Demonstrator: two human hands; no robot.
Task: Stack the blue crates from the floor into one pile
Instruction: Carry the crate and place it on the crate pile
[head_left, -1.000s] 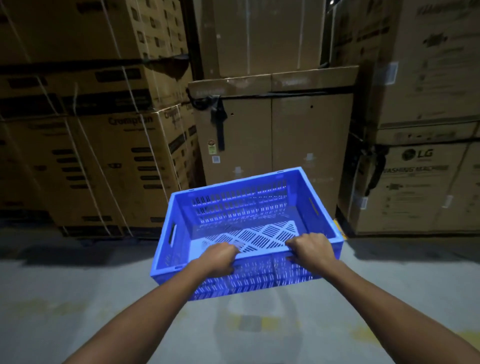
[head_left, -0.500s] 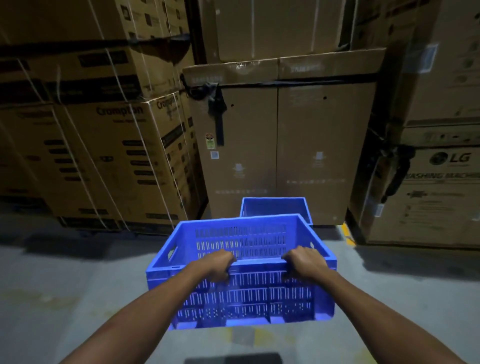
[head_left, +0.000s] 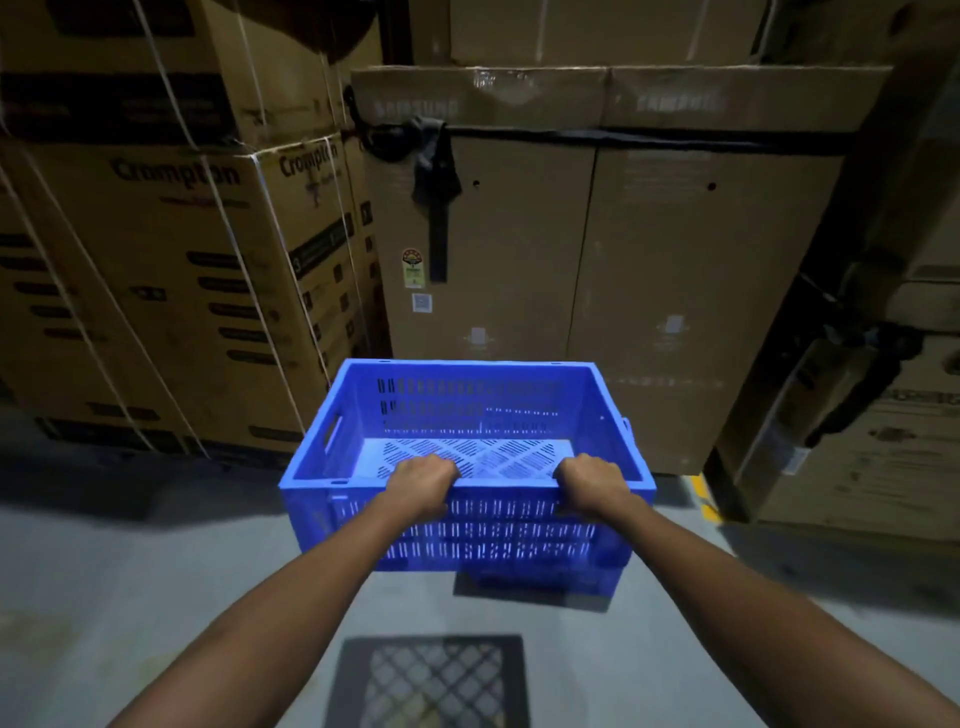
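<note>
Both hands, left hand (head_left: 422, 482) and right hand (head_left: 592, 484), are clenched over the near rim of the blue crate (head_left: 467, 415) at frame centre; its long axis runs left-right, directly above a lower crate (head_left: 550, 581), both hands equally near.

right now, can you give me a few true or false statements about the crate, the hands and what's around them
1. Both hands grip the near rim of the blue crate. True: the left hand and right hand are both closed over that rim.
2. The held crate is full of small boxes. False: it is empty, its slotted floor showing.
3. Part of another blue crate shows just beneath the held one. True.
4. The crate is held upside down. False: its open side faces up.
5. Tall cardboard boxes stand behind the crate. True.
</note>
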